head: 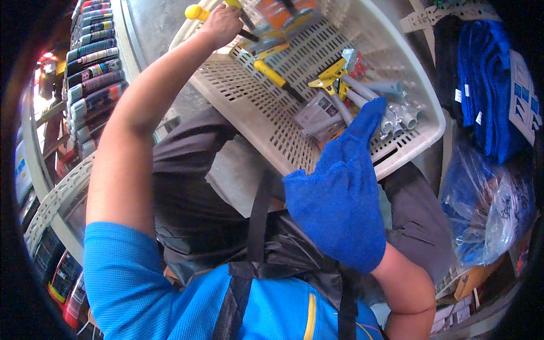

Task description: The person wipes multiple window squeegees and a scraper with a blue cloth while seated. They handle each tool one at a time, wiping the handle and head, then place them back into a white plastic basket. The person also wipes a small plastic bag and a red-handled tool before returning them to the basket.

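My left hand point(221, 27) is closed around a tool with a yellow handle point(197, 12) and a dark shaft, over the upper left part of a white perforated plastic basket point(433, 110). Blue fabric point(340, 195) covers my right hand, and its narrow end reaches over the basket's near right side; the fingers inside are hidden. In the basket lie another yellow-handled tool point(272, 74), several yellow-headed tools point(333, 76) with grey tubular handles, partly in clear plastic, and a printed packet point(318, 112). Orange-and-yellow packaged items point(289, 17) are near the far side.
Rows of capped cans point(95, 68) stand on a metal shelf at the left. Folded blue cloths point(484, 89) are stacked at the right, above a clear plastic bag point(488, 212) with blue contents. The basket sits close to my bent legs point(191, 170); perforated metal shelf posts flank both sides.
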Demonstrator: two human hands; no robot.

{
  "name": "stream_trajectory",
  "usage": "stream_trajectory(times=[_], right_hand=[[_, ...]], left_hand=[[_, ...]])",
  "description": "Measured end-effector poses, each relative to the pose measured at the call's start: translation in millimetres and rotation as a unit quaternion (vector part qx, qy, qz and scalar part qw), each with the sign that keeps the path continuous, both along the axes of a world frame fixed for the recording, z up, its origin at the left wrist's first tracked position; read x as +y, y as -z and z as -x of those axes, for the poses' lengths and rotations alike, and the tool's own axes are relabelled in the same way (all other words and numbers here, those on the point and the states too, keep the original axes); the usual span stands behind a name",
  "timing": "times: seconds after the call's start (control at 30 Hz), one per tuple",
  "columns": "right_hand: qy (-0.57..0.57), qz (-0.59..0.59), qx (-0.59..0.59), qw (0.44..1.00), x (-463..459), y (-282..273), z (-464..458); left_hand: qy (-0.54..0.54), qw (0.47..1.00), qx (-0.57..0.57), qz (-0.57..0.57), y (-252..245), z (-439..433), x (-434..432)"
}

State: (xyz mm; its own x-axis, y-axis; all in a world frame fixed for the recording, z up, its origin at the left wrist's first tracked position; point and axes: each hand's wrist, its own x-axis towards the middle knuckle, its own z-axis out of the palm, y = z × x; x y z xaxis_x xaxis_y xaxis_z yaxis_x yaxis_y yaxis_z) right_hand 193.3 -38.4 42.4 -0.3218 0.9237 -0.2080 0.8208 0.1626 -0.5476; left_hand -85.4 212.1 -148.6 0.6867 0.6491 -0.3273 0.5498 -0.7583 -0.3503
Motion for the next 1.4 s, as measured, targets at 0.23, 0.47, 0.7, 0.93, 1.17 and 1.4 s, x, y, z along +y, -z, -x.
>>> stream_trajectory(times=[0.23, 0.47, 0.7, 0.93, 1.17, 1.4], right_hand=[[0.045, 0.124, 0.038, 0.991, 1.6, -2.4, -0.5], [-0.021, 0.128, 0.009, 0.991, 1.7, -0.9, -1.8], [0.05, 0.19, 0.028, 0.98, 5.2, 4.2, -4.5], [0.043, 0.132, 0.034, 0.99, 2.0, 5.4, -4.3], [-0.102, 0.222, -0.004, 0.97, 11.3, 4.6, -16.7], [0.202, 0.136, 0.453, 0.857, -0.9, 23.7, -50.5]], left_hand=[[-0.036, 0.989, -0.136, 0.051, 10.4, -19.2, -18.9], [-0.075, 0.949, 0.029, 0.303, 105.7, -88.3, -99.7], [-0.097, 0.959, -0.028, 0.264, 163.2, -93.5, -154.1], [-0.095, 0.936, 0.061, 0.332, 181.9, -95.3, -139.7], [-0.046, 0.899, 0.046, 0.434, 99.2, -107.2, -121.9], [-0.126, 0.939, 0.052, 0.314, -63.0, -84.8, -122.6]])
